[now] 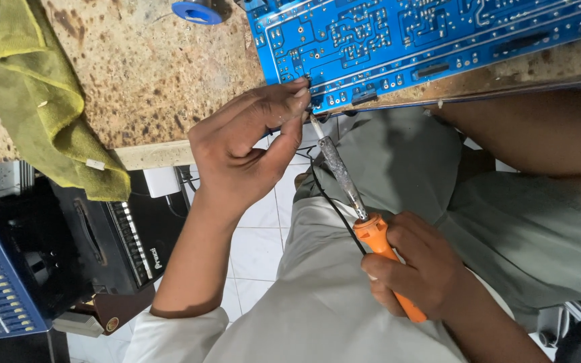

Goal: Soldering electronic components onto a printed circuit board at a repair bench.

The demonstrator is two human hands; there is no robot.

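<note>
Soldering looks underway, unfinished: left hand (247, 151) pinches blue circuit board (398, 40) edge; right hand (418, 272) grips soldering iron (364, 218), tip at joint

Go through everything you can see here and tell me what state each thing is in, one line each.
Blue printed circuit board: flat on the bench, near edge overhanging.
Orange-handled soldering iron: gripped, tip at the board's edge.
Left hand: fingertips pinched at the board's edge.
Right hand: closed around the iron's handle.
Olive-green cloth: crumpled, draped over the bench edge.
Blue round spool: lying on the speckled bench.
</note>
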